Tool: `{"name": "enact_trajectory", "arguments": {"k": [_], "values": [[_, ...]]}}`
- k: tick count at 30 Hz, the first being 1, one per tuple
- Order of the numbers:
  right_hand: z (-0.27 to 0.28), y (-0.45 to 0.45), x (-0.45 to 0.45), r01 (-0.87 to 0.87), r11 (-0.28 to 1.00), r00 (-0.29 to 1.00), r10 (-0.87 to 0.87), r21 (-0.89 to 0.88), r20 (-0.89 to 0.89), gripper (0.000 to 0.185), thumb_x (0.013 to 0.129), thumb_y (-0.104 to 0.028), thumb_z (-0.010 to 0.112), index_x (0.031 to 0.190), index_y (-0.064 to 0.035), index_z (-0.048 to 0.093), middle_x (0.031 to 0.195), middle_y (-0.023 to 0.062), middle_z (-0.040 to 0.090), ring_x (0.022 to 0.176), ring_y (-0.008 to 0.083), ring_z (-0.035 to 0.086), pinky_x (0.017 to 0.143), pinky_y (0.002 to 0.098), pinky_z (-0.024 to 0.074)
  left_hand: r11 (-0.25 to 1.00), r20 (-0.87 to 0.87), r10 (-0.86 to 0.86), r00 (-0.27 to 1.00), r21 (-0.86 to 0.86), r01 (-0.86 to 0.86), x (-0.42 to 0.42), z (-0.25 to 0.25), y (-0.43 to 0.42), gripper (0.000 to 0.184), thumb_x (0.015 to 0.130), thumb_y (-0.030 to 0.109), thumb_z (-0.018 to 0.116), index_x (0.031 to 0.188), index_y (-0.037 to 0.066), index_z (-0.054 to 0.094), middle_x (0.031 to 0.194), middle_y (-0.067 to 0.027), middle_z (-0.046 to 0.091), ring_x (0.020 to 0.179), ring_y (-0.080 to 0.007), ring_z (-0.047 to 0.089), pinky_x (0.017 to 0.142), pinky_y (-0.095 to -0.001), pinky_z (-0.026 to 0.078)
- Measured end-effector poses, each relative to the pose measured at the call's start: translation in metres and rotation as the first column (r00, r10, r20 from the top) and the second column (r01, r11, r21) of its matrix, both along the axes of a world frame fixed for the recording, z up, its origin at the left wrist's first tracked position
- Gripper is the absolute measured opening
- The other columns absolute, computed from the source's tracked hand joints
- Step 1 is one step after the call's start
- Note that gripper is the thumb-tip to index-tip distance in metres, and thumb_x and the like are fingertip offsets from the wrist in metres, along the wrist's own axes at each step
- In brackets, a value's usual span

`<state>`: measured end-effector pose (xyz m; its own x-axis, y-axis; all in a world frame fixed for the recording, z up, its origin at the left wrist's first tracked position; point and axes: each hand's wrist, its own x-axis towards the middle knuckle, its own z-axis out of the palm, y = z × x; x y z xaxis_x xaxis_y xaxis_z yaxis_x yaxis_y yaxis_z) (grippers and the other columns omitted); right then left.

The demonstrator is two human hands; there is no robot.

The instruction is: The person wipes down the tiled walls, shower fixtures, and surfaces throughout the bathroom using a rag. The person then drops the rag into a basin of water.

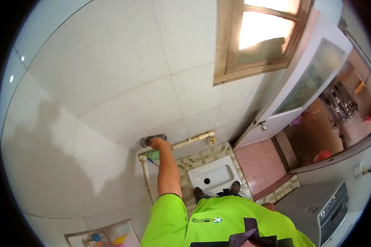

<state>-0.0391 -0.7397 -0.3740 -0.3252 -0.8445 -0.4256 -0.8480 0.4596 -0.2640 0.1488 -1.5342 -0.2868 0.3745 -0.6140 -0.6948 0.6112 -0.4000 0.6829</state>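
Note:
My left hand reaches out at the end of a stretched arm, its fingers closed on a crumpled grey cloth. The cloth is pressed to the white tiled wall, just above a cream pipe that runs along it. Under the hand, a green object lies by the pipe, its kind unclear. Of my right hand, only a small patch shows beside my green shirt; its fingers are hidden.
A squat toilet is set in the floor by my feet. To the right are an open white door and a grey washing machine. A wooden-framed window is above. Bottles stand on a shelf at lower left.

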Motion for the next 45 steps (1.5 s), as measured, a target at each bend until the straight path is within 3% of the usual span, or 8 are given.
{"name": "enact_trajectory", "arguments": {"k": [6, 9, 10, 11, 14, 17, 29, 45], "values": [[-0.029, -0.03, -0.032, 0.102, 0.995, 0.993, -0.102, 0.006, -0.067, 0.025, 0.083, -0.026, 0.07, 0.091, -0.0025, 0.072, 0.093, 0.0163, 0.073, 0.08, 0.0297, 0.071, 0.067, 0.0447, 0.0575, 0.955, 0.249, -0.295, 0.923, 0.098, 0.279, -0.108, 0.089, 0.079, 0.05, 0.106, 0.036, 0.033, 0.147, 0.01, 0.044, 0.154, -0.0123, 0.044, 0.129, -0.0353, 0.053, 0.105, -0.0441, 0.049], [-0.049, -0.033, -0.077, -0.044, 0.999, 0.998, 0.044, 0.004, -0.05, 0.025, 0.088, -0.024, 0.069, 0.097, -0.0001, 0.07, 0.091, 0.0175, 0.073, 0.072, 0.0291, 0.071, 0.062, 0.0424, 0.057, 0.996, -0.153, -0.083, 0.985, 0.023, 0.087, -0.149, 0.105, 0.1, 0.049, 0.105, 0.035, 0.035, 0.143, 0.006, 0.049, 0.152, -0.0128, 0.047, 0.127, -0.0359, 0.054, 0.104, -0.0447, 0.049], [-0.017, -0.046, -0.075, 0.603, 0.797, 0.743, -0.539, -0.046, 0.397, 0.025, 0.09, -0.023, 0.067, 0.098, 0.0007, 0.069, 0.09, 0.0166, 0.073, 0.069, 0.0276, 0.07, 0.06, 0.0407, 0.0565, 0.99, -0.132, -0.114, 0.985, 0.062, 0.123, -0.164, 0.095, 0.099, 0.049, 0.104, 0.034, 0.037, 0.14, 0.005, 0.052, 0.15, -0.0123, 0.049, 0.126, -0.0348, 0.056, 0.102, -0.0451, 0.049], [0.012, -0.061, -0.072, 0.941, 0.269, 0.048, -0.703, 0.203, 0.71, 0.025, 0.092, -0.022, 0.065, 0.1, 0.0015, 0.069, 0.088, 0.0157, 0.072, 0.065, 0.0261, 0.069, 0.058, 0.0389, 0.056, 0.982, -0.114, -0.148, 0.982, 0.1, 0.16, -0.178, 0.092, 0.099, 0.048, 0.104, 0.033, 0.038, 0.137, 0.003, 0.055, 0.148, -0.0117, 0.052, 0.124, -0.0338, 0.057, 0.101, -0.0454, 0.049], [0.054, -0.083, -0.091, 0.956, 0.242, 0.054, -0.703, 0.167, 0.709, 0.02, 0.086, -0.025, 0.065, 0.088, -0.0054, 0.07, 0.074, 0.008, 0.069, 0.065, 0.026, 0.067, 0.059, 0.044, 0.0537, 0.989, -0.289, -0.149, 0.946, -0.027, 0.147, -0.213, 0.13, 0.124, 0.041, 0.101, 0.027, 0.039, 0.13, 0.005, 0.059, 0.135, -0.0112, 0.06, 0.116, -0.0315, 0.061, 0.096, -0.0476, 0.052], [0.053, -0.103, -0.193, 0.772, 0.544, 0.636, -0.657, -0.328, 0.406, 0.023, 0.086, -0.023, 0.063, 0.086, -0.0018, 0.071, 0.07, 0.0158, 0.067, 0.06, 0.0242, 0.066, 0.055, 0.0387, 0.051, 0.953, -0.466, -0.287, 0.837, -0.223, 0.203, -0.238, 0.114, 0.107, 0.038, 0.102, 0.023, 0.035, 0.127, 0.007, 0.06, 0.127, -0.0109, 0.065, 0.115, -0.0315, 0.062, 0.101, -0.051, 0.051], [0.656, -0.348, -0.376, -0.314, -0.091, 0.898, -0.352, -0.945, -0.264, 0.051, 0.089, -0.018, 0.066, 0.134, 0.0004, 0.053, 0.135, 0.0234, 0.055, 0.125, 0.0422, 0.052, 0.105, 0.045, 0.0437, 0.701, -0.238, -0.619, 0.749, -0.597, 0.389, -0.152, 0.211, 0.201, 0.033, 0.106, 0.03, 0.042, 0.115, 0.005, 0.06, 0.112, -0.008, 0.067, 0.102, -0.0258, 0.064, 0.093, -0.0429, 0.052], [0.688, -0.381, -0.383, -0.343, 0.148, 0.698, -0.621, -0.927, -0.357, 0.058, 0.087, -0.047, 0.07, 0.129, -0.0081, 0.06, 0.134, 0.0172, 0.057, 0.128, 0.0385, 0.049, 0.11, 0.0504, 0.0375, 0.791, -0.274, -0.605, 0.748, -0.316, 0.524, -0.075, 0.087, 0.289, 0.042, 0.106, 0.033, 0.038, 0.128, 0.002, 0.056, 0.13, -0.0117, 0.061, 0.116, -0.031, 0.06, 0.103, -0.0483, 0.047]]}}
